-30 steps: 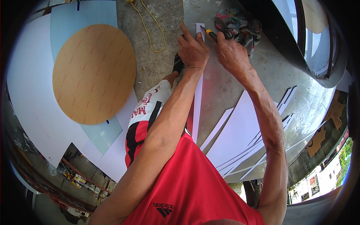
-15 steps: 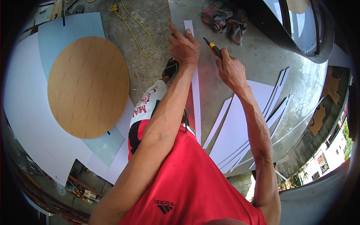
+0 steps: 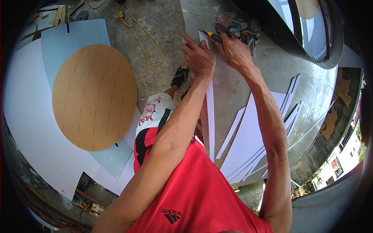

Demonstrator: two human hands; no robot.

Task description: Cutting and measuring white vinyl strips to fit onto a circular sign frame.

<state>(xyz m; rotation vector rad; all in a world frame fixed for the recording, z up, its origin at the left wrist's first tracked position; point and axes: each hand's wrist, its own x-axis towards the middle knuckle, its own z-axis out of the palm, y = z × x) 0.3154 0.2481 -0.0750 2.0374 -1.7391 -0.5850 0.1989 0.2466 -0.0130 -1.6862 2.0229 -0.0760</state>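
Observation:
My right hand [image 3: 234,53] is closed round a yellow-and-black utility knife [image 3: 212,36]. Its blade end lies over the far tip of a long, narrow white strip [image 3: 210,116], at the left edge of a metal-topped table [image 3: 243,83]. On that same strip, just nearer than the knife, my left hand [image 3: 199,57] grips, its fingers over the left side and its thumb on top. My hand and forearm hide part of the strip.
Right of the strip lie a white sheet [image 3: 248,128] and several cut strips [image 3: 289,93]. A crumpled rag [image 3: 237,27] sits beyond my right hand, near a large dark curved rim [image 3: 330,62]. At left, a round brown board [image 3: 95,97] rests on pale sheets; a yellow cord [image 3: 145,40] crosses the floor.
My right hand has moved forward and left, bringing the knife from beside the strip to its far tip. My left hand stays on the strip. The whole view has shifted slightly.

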